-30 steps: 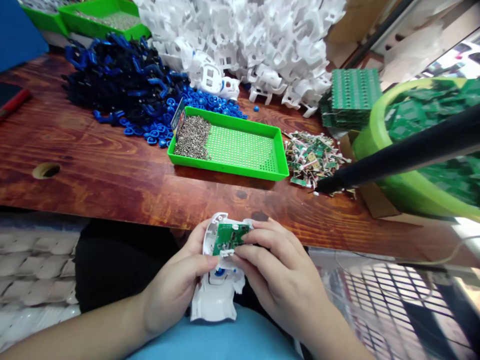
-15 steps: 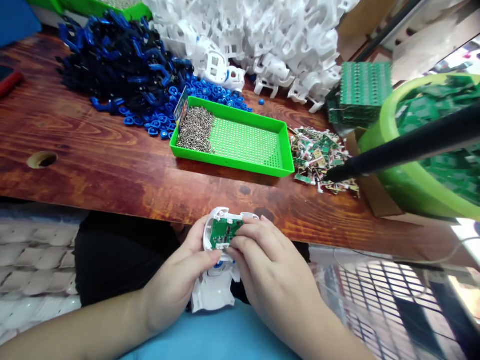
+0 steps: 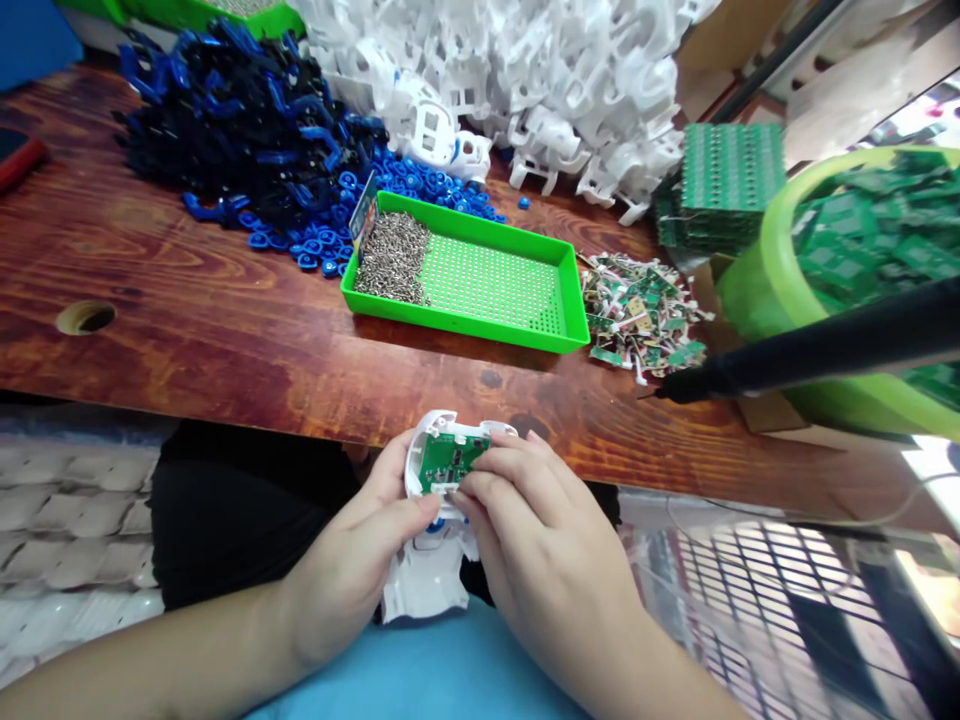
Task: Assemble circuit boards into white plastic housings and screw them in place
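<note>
A white plastic housing (image 3: pixel 426 583) is held over my lap, just off the front edge of the table. Inside its upper part lies a green circuit board (image 3: pixel 442 462), and bits of blue show below the board. My left hand (image 3: pixel 352 545) grips the housing's left side, thumb across the front at the board's lower edge. My right hand (image 3: pixel 544 525) closes round the right side, its fingertips pressed on the right part of the board. Those fingers hide that part of the board and the housing's right wall.
A green tray (image 3: pixel 465 330) of small screws stands on the wooden table (image 3: pixel 187 330). Behind are heaps of blue parts (image 3: pixel 247 130) and white housings (image 3: pixel 525 70). To the right lie small wired boards (image 3: pixel 645 315), stacked boards (image 3: pixel 731 170), a bin (image 3: pixel 772 260) and a black rod-like tool (image 3: pixel 810 350).
The black rod-like tool at the right has swung lower, its tip now nearer the table's front. My hands and the housing have hardly moved.
</note>
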`<state>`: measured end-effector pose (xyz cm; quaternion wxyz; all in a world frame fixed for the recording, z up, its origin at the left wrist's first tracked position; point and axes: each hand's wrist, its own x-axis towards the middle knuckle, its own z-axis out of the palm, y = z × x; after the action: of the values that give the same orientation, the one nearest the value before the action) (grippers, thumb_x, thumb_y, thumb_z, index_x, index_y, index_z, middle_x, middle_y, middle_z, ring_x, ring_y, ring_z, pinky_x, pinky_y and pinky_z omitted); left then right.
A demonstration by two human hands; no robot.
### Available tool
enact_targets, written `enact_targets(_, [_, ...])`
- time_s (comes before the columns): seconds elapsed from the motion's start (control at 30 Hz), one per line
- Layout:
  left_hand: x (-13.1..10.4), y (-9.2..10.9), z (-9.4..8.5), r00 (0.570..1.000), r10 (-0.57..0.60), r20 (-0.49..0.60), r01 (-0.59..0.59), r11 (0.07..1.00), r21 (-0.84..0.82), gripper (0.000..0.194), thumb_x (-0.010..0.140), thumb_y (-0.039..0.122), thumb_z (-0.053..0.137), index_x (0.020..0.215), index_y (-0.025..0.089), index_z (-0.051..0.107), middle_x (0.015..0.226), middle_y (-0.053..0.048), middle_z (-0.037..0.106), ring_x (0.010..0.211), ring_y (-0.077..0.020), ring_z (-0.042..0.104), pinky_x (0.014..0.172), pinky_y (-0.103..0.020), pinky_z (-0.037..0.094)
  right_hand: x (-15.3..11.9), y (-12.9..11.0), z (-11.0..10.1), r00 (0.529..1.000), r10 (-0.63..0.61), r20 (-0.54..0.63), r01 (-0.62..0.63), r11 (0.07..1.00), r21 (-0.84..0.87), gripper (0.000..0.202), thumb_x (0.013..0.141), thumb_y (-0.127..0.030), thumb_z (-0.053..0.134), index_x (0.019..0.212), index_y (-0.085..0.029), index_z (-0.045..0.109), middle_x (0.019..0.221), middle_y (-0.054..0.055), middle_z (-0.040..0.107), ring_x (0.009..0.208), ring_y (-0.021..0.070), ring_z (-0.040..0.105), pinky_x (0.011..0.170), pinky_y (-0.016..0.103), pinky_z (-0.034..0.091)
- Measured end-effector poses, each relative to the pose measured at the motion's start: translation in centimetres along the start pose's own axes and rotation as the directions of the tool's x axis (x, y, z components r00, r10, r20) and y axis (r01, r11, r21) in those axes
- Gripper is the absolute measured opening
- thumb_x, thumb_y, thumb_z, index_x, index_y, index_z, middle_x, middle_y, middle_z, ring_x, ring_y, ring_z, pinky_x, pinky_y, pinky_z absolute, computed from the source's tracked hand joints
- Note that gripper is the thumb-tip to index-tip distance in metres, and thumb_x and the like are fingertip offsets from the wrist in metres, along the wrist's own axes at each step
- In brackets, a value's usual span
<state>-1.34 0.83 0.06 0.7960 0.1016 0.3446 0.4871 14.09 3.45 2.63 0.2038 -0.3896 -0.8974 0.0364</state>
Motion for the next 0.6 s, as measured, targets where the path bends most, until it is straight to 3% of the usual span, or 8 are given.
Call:
enact_targets(0.2, [0.12,0.0,0.38,1.0,0.004,-0.006,-0.004,1.0,-0.012,0.034,0.087,0.024,0.054,0.121,0.029,0.053,0.116,-0.002,0.065,0.111,-0.0213,0.058,0.093,-0.031,0.044,-0.12,-0.27,0.34,1.0,0.026,-0.015,-0.026,1.0,0.01,0.013,0.084,-0.011,0.052,0.092,-0.013,0.062,0.099,0.007,0.063,0.109,0.0228,0.055,0.108,0.037,0.037])
enact_targets(0.37, [0.16,0.06,0.59,0.998,0.006,-0.062,-0.003,0.999,0.048,0.036,0.087,0.026,0.056,0.122,0.029,0.051,0.113,-0.001,0.066,0.107,-0.0202,0.06,0.091,-0.03,0.046,0.0,0.0,0.27,1.0,0.017,-0.014,-0.017,1.0,0.0,0.013,0.085,-0.011,0.05,0.089,-0.015,0.062,0.097,0.007,0.064,0.11,0.0225,0.055,0.106,0.038,0.04])
enact_targets(0.6, [0.22,-0.14,0.37,0.998,0.03,-0.054,-0.025,0.996,0.087,0.032,0.089,0.026,0.054,0.12,0.032,0.052,0.113,0.003,0.066,0.107,-0.0184,0.06,0.093,-0.03,0.045,0.11,0.22,0.29,1.0,-0.003,0.023,0.002,1.0,0.016,0.014,0.086,-0.013,0.05,0.094,-0.015,0.062,0.099,0.007,0.063,0.107,0.021,0.056,0.103,0.038,0.044])
